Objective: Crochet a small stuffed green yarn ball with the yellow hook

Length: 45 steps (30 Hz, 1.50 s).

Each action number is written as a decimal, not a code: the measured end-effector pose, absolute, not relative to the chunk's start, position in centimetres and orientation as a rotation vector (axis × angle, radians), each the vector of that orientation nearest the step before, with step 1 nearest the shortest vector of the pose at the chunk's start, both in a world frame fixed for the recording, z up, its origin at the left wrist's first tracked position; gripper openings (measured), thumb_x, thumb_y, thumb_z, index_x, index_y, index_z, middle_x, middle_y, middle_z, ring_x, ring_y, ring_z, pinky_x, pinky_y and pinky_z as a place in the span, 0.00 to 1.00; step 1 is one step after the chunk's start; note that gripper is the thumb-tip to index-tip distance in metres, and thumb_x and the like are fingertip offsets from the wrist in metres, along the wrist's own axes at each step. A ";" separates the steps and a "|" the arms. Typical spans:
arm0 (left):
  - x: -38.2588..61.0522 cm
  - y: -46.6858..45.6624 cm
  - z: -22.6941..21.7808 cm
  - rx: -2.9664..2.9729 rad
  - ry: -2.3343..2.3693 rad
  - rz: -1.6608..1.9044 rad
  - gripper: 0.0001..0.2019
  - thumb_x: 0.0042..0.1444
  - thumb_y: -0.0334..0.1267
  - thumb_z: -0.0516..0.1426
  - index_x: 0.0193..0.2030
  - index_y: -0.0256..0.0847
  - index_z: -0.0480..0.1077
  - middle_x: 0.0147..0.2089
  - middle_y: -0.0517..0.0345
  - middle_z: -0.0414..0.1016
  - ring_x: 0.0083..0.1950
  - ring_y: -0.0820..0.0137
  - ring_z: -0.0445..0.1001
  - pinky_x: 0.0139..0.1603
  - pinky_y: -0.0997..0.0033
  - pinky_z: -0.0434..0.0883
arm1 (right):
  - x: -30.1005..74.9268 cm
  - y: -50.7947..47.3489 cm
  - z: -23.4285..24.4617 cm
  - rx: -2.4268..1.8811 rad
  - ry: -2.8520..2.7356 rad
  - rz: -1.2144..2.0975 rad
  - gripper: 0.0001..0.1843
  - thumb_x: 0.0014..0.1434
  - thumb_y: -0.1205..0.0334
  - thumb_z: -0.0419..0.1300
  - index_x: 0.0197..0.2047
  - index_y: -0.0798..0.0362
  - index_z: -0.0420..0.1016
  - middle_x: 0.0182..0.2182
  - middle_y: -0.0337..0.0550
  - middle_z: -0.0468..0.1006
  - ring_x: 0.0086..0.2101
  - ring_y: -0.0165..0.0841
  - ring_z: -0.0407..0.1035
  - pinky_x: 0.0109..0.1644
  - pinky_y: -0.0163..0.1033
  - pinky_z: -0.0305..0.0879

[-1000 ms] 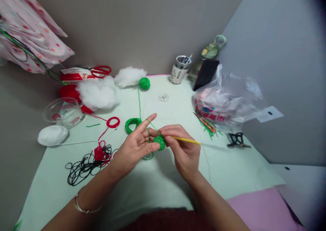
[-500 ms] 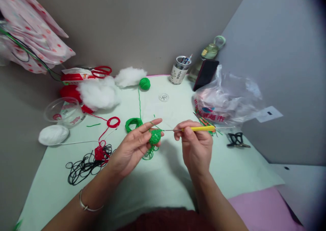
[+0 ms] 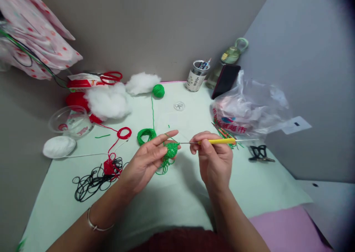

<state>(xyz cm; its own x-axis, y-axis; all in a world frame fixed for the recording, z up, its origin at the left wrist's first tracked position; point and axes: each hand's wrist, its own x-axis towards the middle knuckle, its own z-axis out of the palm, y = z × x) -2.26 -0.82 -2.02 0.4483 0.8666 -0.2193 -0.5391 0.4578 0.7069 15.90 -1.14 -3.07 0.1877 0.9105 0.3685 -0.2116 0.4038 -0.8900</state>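
Between the thumb and fingers of my left hand [image 3: 148, 157] is a small green crochet piece [image 3: 171, 150], with green yarn running over the raised index finger. My right hand [image 3: 215, 159] is closed around the yellow handle of a crochet hook [image 3: 219, 141]. The hook's thin metal shaft points left, and its tip meets the edge of the green piece. Loose green strands hang below the piece. A coil of green yarn [image 3: 142, 136] lies just behind my left hand, and a strand links it to a green yarn ball [image 3: 158, 91] farther back.
On the left are white stuffing [image 3: 108, 103], a white yarn ball [image 3: 59, 147], a clear tub [image 3: 68, 123], red-handled scissors [image 3: 112, 77] and tangled black cord [image 3: 90, 183]. To the right stand a pen can [image 3: 196, 77], a phone [image 3: 226, 81], a plastic bag [image 3: 246, 107] and a black clip [image 3: 260, 153].
The green piece has shifted very slightly to the right with my left fingers. The hook stays at its edge, and the whole view has moved a little.
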 end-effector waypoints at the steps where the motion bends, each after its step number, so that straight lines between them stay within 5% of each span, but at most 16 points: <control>1: -2.2 -0.9 -2.1 0.661 0.646 0.964 0.24 0.58 0.39 0.68 0.63 0.44 0.77 0.46 0.54 0.78 0.46 0.68 0.74 0.50 0.69 0.70 | 15.8 -1.1 -3.1 -0.783 -1.083 0.992 0.07 0.68 0.62 0.64 0.40 0.48 0.85 0.33 0.41 0.80 0.27 0.30 0.70 0.30 0.38 0.68; 8: -1.5 -1.8 -2.7 0.866 0.717 0.994 0.35 0.60 0.38 0.67 0.73 0.49 0.64 0.50 0.54 0.76 0.54 0.62 0.74 0.60 0.60 0.66 | 14.7 -1.8 -3.8 -0.841 -1.147 0.954 0.06 0.67 0.61 0.65 0.41 0.47 0.85 0.36 0.42 0.81 0.31 0.32 0.72 0.32 0.39 0.69; 16: -2.4 -0.6 -2.1 0.576 0.571 0.920 0.22 0.58 0.36 0.62 0.59 0.37 0.79 0.43 0.52 0.75 0.47 0.63 0.74 0.49 0.64 0.68 | 16.1 -0.7 -2.9 -0.841 -0.990 1.000 0.07 0.64 0.59 0.66 0.35 0.50 0.84 0.29 0.41 0.79 0.24 0.28 0.68 0.27 0.36 0.67; 19: -2.2 -0.9 -2.3 0.670 0.642 0.966 0.24 0.58 0.37 0.64 0.63 0.41 0.77 0.44 0.53 0.75 0.48 0.63 0.73 0.51 0.64 0.68 | 15.8 -0.9 -2.9 -0.863 -1.052 1.014 0.08 0.66 0.58 0.64 0.36 0.50 0.84 0.30 0.41 0.79 0.24 0.29 0.68 0.26 0.36 0.67; 23: -1.1 -2.0 -2.6 0.893 0.815 1.016 0.37 0.59 0.37 0.67 0.74 0.48 0.62 0.50 0.55 0.77 0.56 0.63 0.72 0.61 0.62 0.65 | 14.8 -2.2 -3.6 -0.989 -1.498 0.525 0.12 0.67 0.67 0.63 0.46 0.42 0.86 0.40 0.44 0.82 0.37 0.36 0.76 0.39 0.43 0.74; 26: -0.9 -2.3 -2.6 0.791 0.741 0.944 0.36 0.60 0.38 0.67 0.74 0.45 0.63 0.52 0.53 0.78 0.55 0.63 0.73 0.60 0.63 0.66 | 14.6 -2.7 -3.9 -0.988 -1.590 0.202 0.19 0.65 0.72 0.64 0.51 0.38 0.85 0.43 0.44 0.83 0.41 0.38 0.76 0.43 0.46 0.74; 29: -1.5 -1.6 -2.3 0.606 0.597 0.882 0.27 0.60 0.38 0.64 0.66 0.40 0.73 0.45 0.52 0.79 0.45 0.66 0.74 0.51 0.65 0.69 | 15.2 -2.2 -3.6 -0.957 -1.403 0.432 0.12 0.67 0.68 0.62 0.46 0.43 0.85 0.37 0.43 0.82 0.35 0.36 0.74 0.37 0.44 0.72; 33: -2.4 -0.7 -1.9 0.544 0.546 0.916 0.18 0.58 0.36 0.61 0.54 0.33 0.82 0.42 0.48 0.77 0.43 0.65 0.72 0.43 0.68 0.69 | 16.0 -1.0 -2.9 -0.846 -1.094 0.819 0.08 0.67 0.60 0.63 0.37 0.49 0.83 0.29 0.41 0.78 0.26 0.31 0.69 0.29 0.39 0.67; 36: -2.1 -1.0 -2.3 0.659 0.607 0.944 0.22 0.59 0.37 0.62 0.61 0.40 0.78 0.42 0.52 0.77 0.45 0.65 0.72 0.48 0.66 0.69 | 15.7 -1.0 -3.0 -0.835 -1.152 0.953 0.09 0.68 0.58 0.62 0.38 0.49 0.83 0.30 0.42 0.80 0.27 0.32 0.71 0.29 0.39 0.69; 40: -1.2 -1.9 -3.0 0.853 0.728 0.992 0.35 0.59 0.35 0.66 0.73 0.51 0.65 0.48 0.57 0.77 0.53 0.65 0.72 0.58 0.66 0.66 | 15.0 -1.9 -3.8 -0.981 -1.579 0.472 0.11 0.67 0.67 0.63 0.47 0.43 0.84 0.39 0.44 0.85 0.38 0.37 0.77 0.40 0.45 0.75; 43: -1.0 -2.0 -3.0 0.756 0.674 0.933 0.33 0.60 0.37 0.66 0.72 0.46 0.66 0.49 0.55 0.77 0.52 0.65 0.73 0.56 0.65 0.67 | 14.9 -2.5 -4.0 -0.994 -1.654 0.103 0.18 0.65 0.71 0.64 0.51 0.39 0.83 0.44 0.44 0.85 0.41 0.39 0.77 0.42 0.46 0.75; 45: -1.4 -1.6 -2.7 0.639 0.569 0.862 0.28 0.60 0.39 0.64 0.68 0.39 0.71 0.45 0.52 0.78 0.44 0.65 0.74 0.51 0.64 0.68 | 15.1 -2.4 -3.7 -0.980 -1.569 0.202 0.16 0.65 0.70 0.64 0.50 0.40 0.84 0.42 0.44 0.84 0.40 0.38 0.77 0.41 0.46 0.74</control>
